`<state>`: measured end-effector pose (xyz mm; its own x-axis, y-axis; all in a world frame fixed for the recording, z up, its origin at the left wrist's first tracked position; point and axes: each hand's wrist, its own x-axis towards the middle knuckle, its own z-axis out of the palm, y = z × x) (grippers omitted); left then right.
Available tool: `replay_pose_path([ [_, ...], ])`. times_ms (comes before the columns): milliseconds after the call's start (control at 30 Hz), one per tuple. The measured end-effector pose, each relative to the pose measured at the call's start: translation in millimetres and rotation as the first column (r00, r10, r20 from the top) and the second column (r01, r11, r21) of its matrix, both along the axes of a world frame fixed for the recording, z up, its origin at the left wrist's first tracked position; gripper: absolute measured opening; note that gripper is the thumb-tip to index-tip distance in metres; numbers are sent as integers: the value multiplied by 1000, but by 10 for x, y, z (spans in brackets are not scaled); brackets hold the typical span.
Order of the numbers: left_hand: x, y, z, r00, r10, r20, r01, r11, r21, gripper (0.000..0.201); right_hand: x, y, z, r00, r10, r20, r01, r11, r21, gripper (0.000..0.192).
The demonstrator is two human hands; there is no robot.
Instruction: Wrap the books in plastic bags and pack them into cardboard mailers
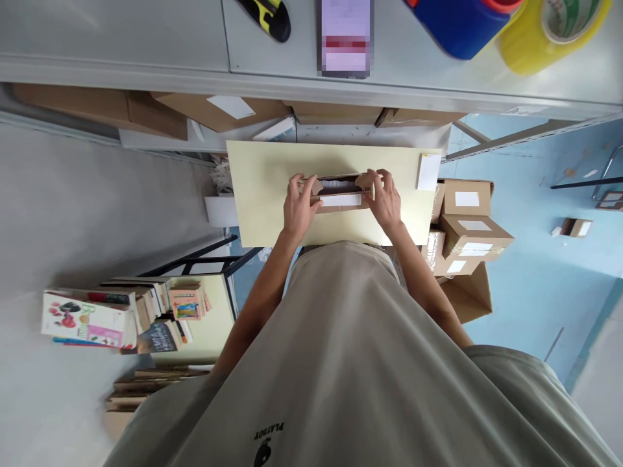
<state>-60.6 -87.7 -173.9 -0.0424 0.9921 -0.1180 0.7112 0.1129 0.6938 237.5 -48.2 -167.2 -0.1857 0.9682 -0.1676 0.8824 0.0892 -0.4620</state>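
A small brown cardboard box (335, 207) is on the cream tabletop (263, 194), close to my body. Its long top is open, and a white label (341, 200) runs along the side nearest me. Something pale shows inside, too dim to name. My left hand (298, 206) grips the left end, with fingers over the far edge and thumb on the near side. At the opposite end my right hand (384, 202) holds the box the same way. Small end flaps stand beside the fingers of both hands.
A white pad (428, 171) lies at the tabletop's right edge. On the shelf (160, 39) above are yellow tape (523, 42), a blue container (460, 26) and a black-yellow cutter (269, 16). Labelled cartons (474, 227) stack at right; books (146, 305) pile at left.
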Motion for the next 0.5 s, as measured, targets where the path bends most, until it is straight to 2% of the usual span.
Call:
replay_pose_path([
  [133, -20, -110, -97, 999, 21, 24, -21, 1000, -15, 34, 104, -69, -12, 997, 64, 53, -62, 998, -34, 43],
  [300, 14, -118, -192, 993, 93, 79, -85, 991, -100, 40, 156, -103, -54, 999, -14, -41, 9, 992, -129, 48],
  [400, 3, -71, -165, 985, 132, 115, -118, 986, -120, 35, 165, -103, 3, 986, -47, -157, 19, 984, -177, 56],
  [500, -25, -45, -111, 979, 153, 135, -137, 983, -124, 33, 160, -104, 61, 979, -73, -192, 42, 986, -162, 58],
])
